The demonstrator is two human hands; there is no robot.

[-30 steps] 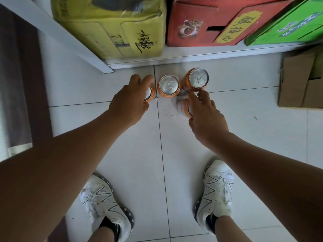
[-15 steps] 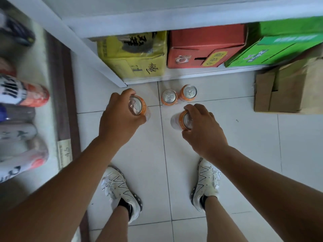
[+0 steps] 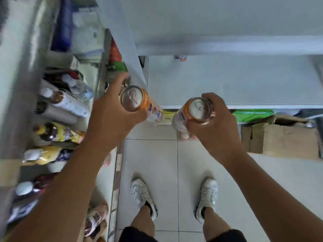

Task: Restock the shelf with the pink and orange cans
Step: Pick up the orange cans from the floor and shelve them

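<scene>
Tiled floor; white shelf just beyond both grips. Holding: left grip wraps orange can, right grip wraps second orange can, both off the shelf, lids tilted back. I'd level each before setting down, one side at a time. Bottle rack crowds left grip's outer side; cardboard box outboard of right grip.

The white shelf ahead has open room along its front edge. Bottles crowd the left shelf.
</scene>
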